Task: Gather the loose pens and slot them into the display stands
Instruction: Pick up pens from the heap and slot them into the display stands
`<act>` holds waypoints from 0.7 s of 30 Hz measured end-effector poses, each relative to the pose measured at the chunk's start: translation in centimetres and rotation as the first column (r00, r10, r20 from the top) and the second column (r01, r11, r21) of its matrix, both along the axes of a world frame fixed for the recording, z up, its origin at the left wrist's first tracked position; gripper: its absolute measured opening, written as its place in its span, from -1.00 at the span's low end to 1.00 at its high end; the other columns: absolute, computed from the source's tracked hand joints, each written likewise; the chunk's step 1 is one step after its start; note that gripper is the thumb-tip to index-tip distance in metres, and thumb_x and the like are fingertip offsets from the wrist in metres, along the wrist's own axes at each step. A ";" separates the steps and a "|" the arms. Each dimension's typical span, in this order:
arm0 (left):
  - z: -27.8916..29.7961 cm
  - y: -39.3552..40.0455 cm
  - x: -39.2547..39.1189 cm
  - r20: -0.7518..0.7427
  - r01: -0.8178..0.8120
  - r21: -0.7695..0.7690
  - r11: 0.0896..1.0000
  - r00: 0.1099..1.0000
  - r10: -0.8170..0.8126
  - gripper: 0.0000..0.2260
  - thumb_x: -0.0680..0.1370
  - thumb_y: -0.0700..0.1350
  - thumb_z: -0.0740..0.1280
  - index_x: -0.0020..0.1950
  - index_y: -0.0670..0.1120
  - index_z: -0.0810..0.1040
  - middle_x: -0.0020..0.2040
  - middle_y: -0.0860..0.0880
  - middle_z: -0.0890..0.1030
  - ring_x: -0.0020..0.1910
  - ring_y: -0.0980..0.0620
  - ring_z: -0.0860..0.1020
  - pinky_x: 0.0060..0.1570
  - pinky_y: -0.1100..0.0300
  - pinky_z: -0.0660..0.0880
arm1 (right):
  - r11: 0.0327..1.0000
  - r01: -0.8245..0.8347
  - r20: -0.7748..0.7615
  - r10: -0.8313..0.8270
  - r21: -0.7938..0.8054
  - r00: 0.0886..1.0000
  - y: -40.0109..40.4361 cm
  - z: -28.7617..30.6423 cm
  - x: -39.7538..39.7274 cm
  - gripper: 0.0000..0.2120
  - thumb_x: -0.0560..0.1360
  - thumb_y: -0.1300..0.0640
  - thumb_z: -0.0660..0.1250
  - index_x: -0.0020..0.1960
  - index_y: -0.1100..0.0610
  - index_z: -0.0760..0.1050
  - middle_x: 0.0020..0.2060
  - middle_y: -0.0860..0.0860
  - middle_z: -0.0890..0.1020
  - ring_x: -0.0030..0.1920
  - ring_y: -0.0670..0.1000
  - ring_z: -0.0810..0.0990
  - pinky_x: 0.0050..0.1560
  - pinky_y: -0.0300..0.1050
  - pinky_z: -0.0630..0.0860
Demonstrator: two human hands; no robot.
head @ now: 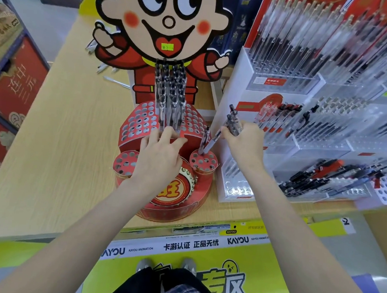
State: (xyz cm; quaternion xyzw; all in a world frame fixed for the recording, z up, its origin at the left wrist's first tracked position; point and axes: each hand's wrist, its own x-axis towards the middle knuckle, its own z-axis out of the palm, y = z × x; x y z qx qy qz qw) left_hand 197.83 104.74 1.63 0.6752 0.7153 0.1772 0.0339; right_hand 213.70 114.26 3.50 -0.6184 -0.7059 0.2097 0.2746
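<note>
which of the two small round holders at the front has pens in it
The right holder, below the right hand, has two pens standing in it. The left holder shows only empty holes.

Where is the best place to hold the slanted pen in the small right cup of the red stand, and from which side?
Probably its upper barrel, from above and the right. The slanted pen leans up and right from the small right cup, its tip down in a hole. The right hand, already holding spare pens, is at its upper end.
</note>
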 end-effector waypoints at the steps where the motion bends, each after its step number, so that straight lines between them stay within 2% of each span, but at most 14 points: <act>1: -0.1 0.0 -0.1 -0.009 -0.001 0.006 1.000 1.000 0.001 -0.65 0.50 -0.22 0.30 0.29 -0.11 0.51 0.15 -0.12 0.48 0.16 -0.17 0.39 0.11 -0.07 0.36 | 1.000 -0.024 0.026 0.024 0.011 0.999 0.1 0.1 0.0 -0.80 0.52 0.08 0.33 -0.21 0.19 0.54 -0.44 0.01 0.47 -0.34 0.03 0.42 -0.47 -0.35 0.17; 3: -0.2 0.1 -0.1 -0.022 0.003 0.019 1.000 1.000 -0.003 -0.65 0.48 -0.23 0.32 0.27 -0.12 0.54 0.11 -0.14 0.49 0.12 -0.19 0.41 0.07 -0.09 0.39 | 0.997 -0.076 0.074 0.073 0.035 0.995 0.3 0.2 0.0 -0.80 0.52 0.08 0.33 -0.24 0.10 0.42 -0.48 -0.05 0.39 -0.34 0.04 0.40 -0.44 -0.27 0.19; 5: -0.3 0.3 -0.1 -0.022 -0.001 0.025 1.000 1.000 0.001 -0.66 0.47 -0.23 0.33 0.25 -0.12 0.55 0.09 -0.14 0.49 0.10 -0.20 0.42 0.05 -0.10 0.40 | 0.993 -0.113 0.110 0.107 0.046 0.988 0.4 0.1 0.0 -0.82 0.52 0.07 0.32 -0.22 0.10 0.43 -0.43 0.03 0.47 -0.33 0.05 0.42 -0.37 -0.16 0.24; 8: -0.5 0.3 -0.2 -0.025 -0.009 0.034 0.999 1.000 0.010 -0.66 0.45 -0.24 0.35 0.23 -0.12 0.57 0.07 -0.15 0.49 0.08 -0.21 0.43 0.03 -0.11 0.41 | 0.988 -0.138 0.138 0.127 0.074 0.982 -0.2 -0.6 -0.1 -0.78 0.53 0.06 0.31 -0.02 0.24 0.55 -0.28 0.16 0.60 -0.24 0.14 0.53 -0.26 -0.13 0.35; 11: -0.6 0.3 -0.3 -0.030 -0.009 0.039 0.999 1.000 0.011 -0.66 0.47 -0.23 0.34 0.24 -0.10 0.55 0.09 -0.15 0.49 0.10 -0.20 0.42 0.05 -0.10 0.40 | 0.985 -0.129 0.196 0.106 0.112 0.975 -0.3 -0.9 -0.4 -0.71 0.55 0.04 0.28 0.11 0.25 0.53 -0.18 0.20 0.64 -0.13 0.19 0.59 -0.19 -0.05 0.47; 14: -0.6 0.5 -0.3 -0.031 -0.004 0.014 1.000 1.000 0.005 -0.65 0.50 -0.19 0.30 0.29 -0.07 0.51 0.15 -0.14 0.47 0.16 -0.18 0.38 0.12 -0.09 0.36 | 0.990 -0.114 0.263 0.089 0.084 0.961 -0.1 -0.7 -0.8 -0.75 0.56 0.05 0.26 0.07 0.23 0.53 -0.17 0.20 0.63 -0.11 0.21 0.58 -0.21 -0.07 0.41; 16: -0.6 0.5 -0.4 -0.044 -0.006 0.030 1.000 0.999 0.007 -0.65 0.49 -0.20 0.31 0.27 -0.08 0.53 0.13 -0.14 0.48 0.14 -0.19 0.40 0.08 -0.09 0.38 | 0.993 -0.110 0.282 0.093 0.043 0.955 -1.0 -1.2 -1.3 -0.77 0.55 0.07 0.27 0.04 0.23 0.53 -0.17 0.21 0.62 -0.10 0.23 0.58 -0.23 -0.06 0.40; 21: -1.1 0.7 -0.6 -0.083 0.006 0.078 0.997 0.997 0.001 -0.67 0.41 -0.23 0.40 0.17 -0.10 0.59 0.03 -0.16 0.51 0.03 -0.21 0.45 -0.05 -0.08 0.44 | 1.000 0.008 0.200 -0.010 0.013 0.980 -2.5 -2.6 -2.5 -0.79 0.54 0.08 0.27 -0.03 0.23 0.51 -0.23 0.18 0.60 -0.16 0.20 0.56 -0.30 -0.11 0.30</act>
